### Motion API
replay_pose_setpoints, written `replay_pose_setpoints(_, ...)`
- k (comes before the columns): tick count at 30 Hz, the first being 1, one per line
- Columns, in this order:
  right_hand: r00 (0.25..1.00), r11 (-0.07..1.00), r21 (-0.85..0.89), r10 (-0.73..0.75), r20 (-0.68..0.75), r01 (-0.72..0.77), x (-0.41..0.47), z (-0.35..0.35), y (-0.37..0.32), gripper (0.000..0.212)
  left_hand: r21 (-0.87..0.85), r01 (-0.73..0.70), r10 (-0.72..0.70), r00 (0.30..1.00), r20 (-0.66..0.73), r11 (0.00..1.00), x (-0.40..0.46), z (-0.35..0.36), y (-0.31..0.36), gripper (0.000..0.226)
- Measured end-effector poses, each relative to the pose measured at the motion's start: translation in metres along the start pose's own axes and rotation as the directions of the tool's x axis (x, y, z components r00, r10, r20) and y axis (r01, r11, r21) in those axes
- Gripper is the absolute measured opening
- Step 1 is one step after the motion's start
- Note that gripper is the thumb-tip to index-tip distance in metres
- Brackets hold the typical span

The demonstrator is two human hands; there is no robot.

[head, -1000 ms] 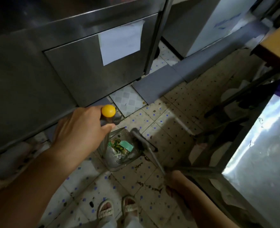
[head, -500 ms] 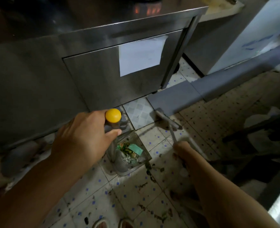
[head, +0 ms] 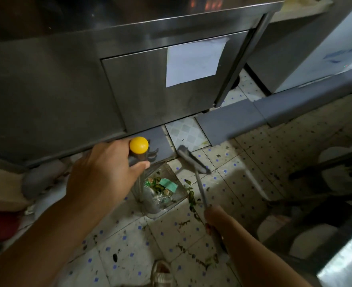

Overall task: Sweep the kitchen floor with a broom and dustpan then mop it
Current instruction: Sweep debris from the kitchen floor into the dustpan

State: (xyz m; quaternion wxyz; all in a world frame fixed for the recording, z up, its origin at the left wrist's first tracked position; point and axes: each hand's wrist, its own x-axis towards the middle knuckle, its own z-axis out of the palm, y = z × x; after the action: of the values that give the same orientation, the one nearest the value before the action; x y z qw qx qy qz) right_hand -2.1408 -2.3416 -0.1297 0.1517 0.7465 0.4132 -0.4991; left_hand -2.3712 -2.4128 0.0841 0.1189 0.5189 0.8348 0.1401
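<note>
My left hand (head: 100,175) grips the upright handle of the dustpan, just under its yellow knob (head: 138,145). The metal dustpan (head: 160,195) stands on the tiled floor and holds green scraps and a teal wrapper. My right hand (head: 214,219) holds the thin grey broom handle (head: 201,188). The broom head (head: 192,159) rests on the floor just beyond the pan's right corner, near the cabinet's base. Green debris (head: 191,198) lies on the tiles along the pan's right edge.
A steel cabinet (head: 142,79) with a white paper (head: 193,61) on its door fills the back. A grey floor strip (head: 253,119) runs right of it. Dark furniture legs and white bags crowd the right side. A sandalled foot (head: 162,274) shows at the bottom.
The broom head has swung from the pan's mouth out to the tiles by the cabinet base. My right hand has shifted with it. My left hand stays on the dustpan handle.
</note>
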Motion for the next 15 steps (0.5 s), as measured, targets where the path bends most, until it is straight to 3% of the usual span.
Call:
replay_pose_setpoints(6,0.998,0.986,-0.168,-0.009,0.059,0.019,-0.067,0.015,0.060,0.010,0.002,0.065,-0.064,0.998,-0.015,0.998,-0.055,-0.023,-0.011,0.034)
replay_pose_setpoints(8,0.995,0.972,-0.226,-0.035,0.098,0.057,-0.086,0.020,0.079,0.016,0.020,0.068,-0.067,0.997,-0.040,0.998,-0.076,-0.027,-0.018,0.035)
replay_pose_setpoints(11,0.998,0.976,-0.217,0.016,0.062,-0.002,-0.105,0.025,0.096,0.036,0.027,0.060,-0.058,0.996,-0.066,0.998,-0.101,-0.029,-0.027,0.036)
replay_pose_setpoints(15,0.997,0.989,-0.147,-0.033,-0.064,0.023,-0.130,0.015,0.097,0.034,0.023,0.080,-0.078,0.992,-0.098,0.996,-0.120,-0.032,-0.031,0.044)
